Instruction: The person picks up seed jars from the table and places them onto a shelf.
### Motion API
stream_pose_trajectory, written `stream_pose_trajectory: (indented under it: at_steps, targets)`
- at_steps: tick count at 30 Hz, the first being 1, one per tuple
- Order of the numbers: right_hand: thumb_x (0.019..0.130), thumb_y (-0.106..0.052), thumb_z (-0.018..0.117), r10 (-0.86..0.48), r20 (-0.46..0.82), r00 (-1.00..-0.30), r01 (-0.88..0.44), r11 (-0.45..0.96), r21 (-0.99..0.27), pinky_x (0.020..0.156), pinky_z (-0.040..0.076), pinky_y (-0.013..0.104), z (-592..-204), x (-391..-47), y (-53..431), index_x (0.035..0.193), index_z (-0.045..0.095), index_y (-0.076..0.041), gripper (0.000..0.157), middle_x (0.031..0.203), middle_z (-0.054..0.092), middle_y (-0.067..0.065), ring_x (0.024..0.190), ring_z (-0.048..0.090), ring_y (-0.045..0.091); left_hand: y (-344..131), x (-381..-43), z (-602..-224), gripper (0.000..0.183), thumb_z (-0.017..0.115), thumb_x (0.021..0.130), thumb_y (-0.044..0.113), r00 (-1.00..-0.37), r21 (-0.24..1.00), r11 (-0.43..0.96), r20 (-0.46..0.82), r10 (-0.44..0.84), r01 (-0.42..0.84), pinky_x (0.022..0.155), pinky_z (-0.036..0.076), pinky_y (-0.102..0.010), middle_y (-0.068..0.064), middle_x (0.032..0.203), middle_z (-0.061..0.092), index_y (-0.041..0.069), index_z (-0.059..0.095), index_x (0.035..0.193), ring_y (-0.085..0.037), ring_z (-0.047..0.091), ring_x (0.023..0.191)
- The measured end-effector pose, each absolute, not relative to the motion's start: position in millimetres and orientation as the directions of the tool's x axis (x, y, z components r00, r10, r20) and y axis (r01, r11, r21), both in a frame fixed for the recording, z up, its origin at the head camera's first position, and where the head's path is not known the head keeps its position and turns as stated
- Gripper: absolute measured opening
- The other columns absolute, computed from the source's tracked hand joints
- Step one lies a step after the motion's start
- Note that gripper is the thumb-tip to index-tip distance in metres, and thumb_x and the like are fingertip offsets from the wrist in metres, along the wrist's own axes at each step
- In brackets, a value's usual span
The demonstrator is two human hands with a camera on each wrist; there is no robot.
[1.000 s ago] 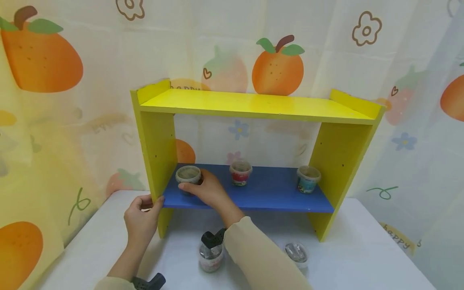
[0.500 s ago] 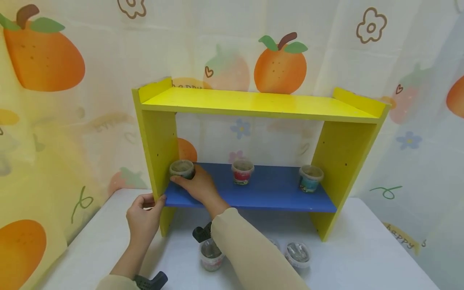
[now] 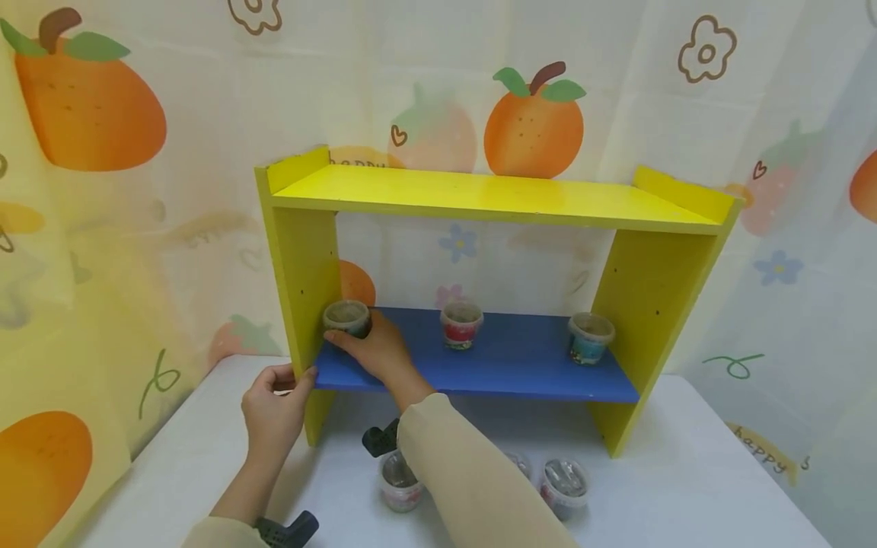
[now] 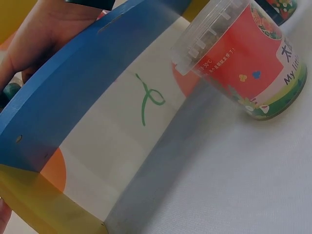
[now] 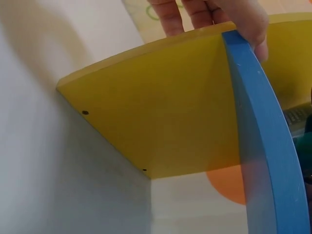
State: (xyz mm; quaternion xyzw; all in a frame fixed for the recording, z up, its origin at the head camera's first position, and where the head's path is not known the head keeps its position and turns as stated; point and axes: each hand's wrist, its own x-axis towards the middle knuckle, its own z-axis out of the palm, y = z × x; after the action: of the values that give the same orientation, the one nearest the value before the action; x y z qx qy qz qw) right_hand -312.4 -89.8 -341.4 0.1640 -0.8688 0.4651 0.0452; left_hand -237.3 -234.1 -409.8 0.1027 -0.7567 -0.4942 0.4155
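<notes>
At the left end of the blue shelf board [image 3: 479,361], my right hand [image 3: 381,352] grips a small plastic tub [image 3: 347,313] with a dark label, close to the yellow side panel [image 3: 301,281]. Its thumb lies across the front of the tub. My left hand [image 3: 272,415] holds the front edge of that panel, thumb at the corner of the blue board and fingers round the outer side, as the right wrist view also shows. A red-labelled tub [image 3: 462,326] stands mid-board, and a blue-labelled tub [image 3: 591,339] near the right panel.
On the white table [image 3: 678,487] before the shelf unit stand more tubs: a front-left tub [image 3: 400,483], a front-right tub [image 3: 565,487], and one partly behind my right sleeve [image 3: 473,472]. A yellow top board [image 3: 479,194] spans above. A fruit-print curtain [image 3: 411,68] hangs behind.
My right hand has moved the tub left and slightly back along the blue board, up near the left panel. My left hand keeps its hold. The head view has shifted slightly.
</notes>
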Motion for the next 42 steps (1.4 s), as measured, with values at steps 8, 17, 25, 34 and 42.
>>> stream_pose_trajectory:
  at_steps: [8,17,25,34,42]
  targets:
    - [0.073,-0.068,0.064,-0.245,0.233,-0.941,-0.328,0.495,-0.805,0.099,0.044,0.038,-340,-310,-90,0.134,0.044,-0.018,0.081,0.128,0.056,-0.001,0.112,0.055,0.017,-235,-238,-409,0.024,0.076,0.078,0.027,-0.644,0.838,0.487,0.516,-0.565,0.244,0.050,0.047,-0.014,0.000,0.078,0.064,0.007,0.066,0.087,-0.007,0.055,0.069]
    - [0.073,-0.064,0.067,-0.253,0.246,-0.936,-0.343,0.491,-0.801,0.101,0.043,0.039,-340,-309,-89,0.135,0.043,-0.020,0.080,0.130,0.055,-0.002,0.115,0.054,0.017,-235,-236,-408,0.024,0.076,0.078,0.025,-0.648,0.837,0.483,0.519,-0.558,0.255,0.053,0.047,-0.012,-0.001,0.079,0.064,0.006,0.066,0.088,-0.007,0.055,0.070]
    - [0.072,-0.059,0.071,-0.260,0.248,-0.933,-0.344,0.445,-0.827,0.102,0.042,0.040,-342,-307,-84,0.133,0.046,-0.023,0.075,0.130,0.056,-0.004,0.118,0.053,0.016,-236,-235,-408,0.024,0.076,0.079,0.025,-0.658,0.839,0.483,0.514,-0.551,0.251,0.056,0.047,-0.011,-0.001,0.081,0.064,0.006,0.065,0.089,-0.008,0.055,0.071]
    - [0.074,-0.058,0.070,-0.288,0.196,-0.937,-0.298,0.373,-0.879,0.099,0.045,0.040,-343,-304,-69,0.140,0.041,-0.024,0.079,0.138,0.051,-0.001,0.123,0.051,0.020,-236,-234,-408,0.024,0.076,0.079,0.025,-0.664,0.836,0.481,0.519,-0.538,0.264,0.057,0.047,-0.011,-0.001,0.081,0.064,0.006,0.065,0.089,-0.008,0.055,0.070]
    - [0.079,-0.049,0.070,-0.327,0.139,-0.935,-0.275,0.418,-0.866,0.103,0.041,0.042,-339,-289,-49,0.146,0.032,-0.018,0.083,0.143,0.045,0.005,0.130,0.045,0.022,-238,-235,-408,0.027,0.076,0.079,0.028,-0.669,0.836,0.491,0.512,-0.539,0.244,0.058,0.047,-0.011,-0.002,0.082,0.065,0.006,0.065,0.090,-0.008,0.055,0.071]
